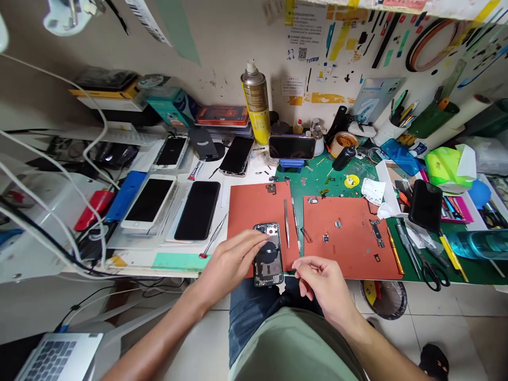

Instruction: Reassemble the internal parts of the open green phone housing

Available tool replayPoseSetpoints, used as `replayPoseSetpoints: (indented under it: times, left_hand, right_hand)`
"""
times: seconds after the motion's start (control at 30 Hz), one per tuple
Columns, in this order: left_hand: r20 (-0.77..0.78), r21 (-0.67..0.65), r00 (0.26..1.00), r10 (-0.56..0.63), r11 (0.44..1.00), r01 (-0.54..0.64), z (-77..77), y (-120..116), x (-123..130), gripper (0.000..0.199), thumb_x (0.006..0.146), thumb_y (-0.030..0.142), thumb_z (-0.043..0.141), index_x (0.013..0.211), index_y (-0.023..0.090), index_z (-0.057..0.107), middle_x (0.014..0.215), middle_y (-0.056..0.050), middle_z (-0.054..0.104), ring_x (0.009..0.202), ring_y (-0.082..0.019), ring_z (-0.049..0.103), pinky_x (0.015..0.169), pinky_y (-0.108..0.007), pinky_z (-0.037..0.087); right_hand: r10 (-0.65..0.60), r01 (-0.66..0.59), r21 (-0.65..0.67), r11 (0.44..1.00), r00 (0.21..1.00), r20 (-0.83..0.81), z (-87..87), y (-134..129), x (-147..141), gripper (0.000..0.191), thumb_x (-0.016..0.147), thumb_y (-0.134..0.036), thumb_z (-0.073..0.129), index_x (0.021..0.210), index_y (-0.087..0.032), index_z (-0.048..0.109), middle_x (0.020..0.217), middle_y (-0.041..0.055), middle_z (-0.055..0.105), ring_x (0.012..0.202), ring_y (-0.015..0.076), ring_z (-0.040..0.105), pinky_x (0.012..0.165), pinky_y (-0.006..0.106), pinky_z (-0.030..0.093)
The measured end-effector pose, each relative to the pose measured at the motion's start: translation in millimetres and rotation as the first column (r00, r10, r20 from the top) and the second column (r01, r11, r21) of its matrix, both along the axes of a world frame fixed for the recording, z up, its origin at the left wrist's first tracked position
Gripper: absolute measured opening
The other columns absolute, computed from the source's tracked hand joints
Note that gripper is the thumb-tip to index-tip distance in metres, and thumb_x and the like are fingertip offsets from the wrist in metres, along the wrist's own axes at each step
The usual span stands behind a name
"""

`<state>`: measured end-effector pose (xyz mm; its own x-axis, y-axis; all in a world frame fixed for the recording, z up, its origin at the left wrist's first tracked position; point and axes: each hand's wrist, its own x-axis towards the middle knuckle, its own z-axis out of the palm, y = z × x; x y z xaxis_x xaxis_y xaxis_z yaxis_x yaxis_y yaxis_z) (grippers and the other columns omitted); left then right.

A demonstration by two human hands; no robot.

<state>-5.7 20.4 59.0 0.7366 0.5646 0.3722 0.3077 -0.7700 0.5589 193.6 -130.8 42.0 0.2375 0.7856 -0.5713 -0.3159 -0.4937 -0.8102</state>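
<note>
The left grip (234,256) lies over the left side of an opened phone (273,267), its fingertips on or just above the exposed inside; whether it grasps the phone or only steadies it cannot be told. The phone sits just right of that grip, its lower end at the front edge of the worktop (137,263), over the left mat (250,203). Right of the phone, the right grip (323,280) has thumb and forefinger drawn close together; anything pinched there would be too small to make out.

Beyond the right grip, up and to its left, lie a flat blade (286,225) and a thin pick (296,219). Above and right of it, the right mat (353,264) carries small parts, with a gold screwdriver (393,250) along its far side and scissors (435,275) further right. Left of the left grip are a silver screwdriver (215,233), a black phone (197,210) and a white phone (148,201).
</note>
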Motion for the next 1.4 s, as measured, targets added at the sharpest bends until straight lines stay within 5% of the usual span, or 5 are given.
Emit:
replayPoseSetpoints:
  times: [0.27,0.57,0.7,1.2,1.4]
  left_hand:
    - [-0.205,0.072,0.964,-0.171,0.979,0.190,9.3,29,17,0.030,0.117,0.028,0.046,0.123,0.020,0.074,0.110,-0.007,0.079,0.092,-0.020,0.077,0.079,-0.032,0.059]
    - [-0.331,-0.002,0.852,-0.407,0.903,0.430,-13.6,60,130,0.025,0.113,0.021,0.050,0.111,0.021,0.075,0.105,-0.007,0.072,0.092,-0.021,0.069,0.073,-0.030,0.049]
    - [-0.358,-0.016,0.814,-0.457,0.875,0.484,-28.0,68,156,0.032,0.111,0.017,0.045,0.103,0.021,0.076,0.101,-0.008,0.070,0.094,-0.024,0.066,0.080,-0.034,0.049]
    - [-0.189,-0.180,0.807,-0.559,0.828,0.531,-43.1,85,158,0.036,0.115,0.025,0.040,0.095,0.021,0.070,0.099,-0.008,0.069,0.096,-0.024,0.060,0.089,-0.037,0.048]
    - [0.013,-0.417,0.922,-0.386,0.836,0.356,-18.0,81,137,0.028,0.109,0.040,0.059,0.092,0.023,0.071,0.100,-0.007,0.071,0.095,-0.022,0.062,0.088,-0.036,0.051]
  right_hand:
    - [-0.053,0.059,-0.009,0.998,0.943,0.329,-4.2,-18,25,0.047,0.091,-0.065,0.074,0.088,-0.019,0.082,0.058,-0.0028,0.053,0.054,0.0136,0.050,0.061,0.030,0.041]
    - [-0.077,0.057,0.058,0.997,0.894,0.441,-1.9,-34,18,0.045,0.099,-0.062,0.066,0.089,-0.022,0.083,0.073,0.0012,0.057,0.061,0.0151,0.051,0.057,0.030,0.039]
    - [-0.100,0.080,0.063,0.995,0.881,0.462,-4.4,-44,18,0.040,0.101,-0.056,0.066,0.085,-0.022,0.081,0.071,0.0014,0.056,0.062,0.0155,0.050,0.058,0.030,0.037]
    - [-0.125,0.116,0.048,0.992,0.885,0.449,-9.9,-53,24,0.041,0.102,-0.056,0.066,0.083,-0.023,0.080,0.071,0.0017,0.057,0.064,0.0160,0.049,0.060,0.031,0.037]
    - [-0.125,0.108,0.064,0.992,0.888,0.442,-7.4,-56,22,0.044,0.101,-0.059,0.066,0.083,-0.022,0.080,0.072,0.0024,0.057,0.065,0.0166,0.049,0.061,0.031,0.038]
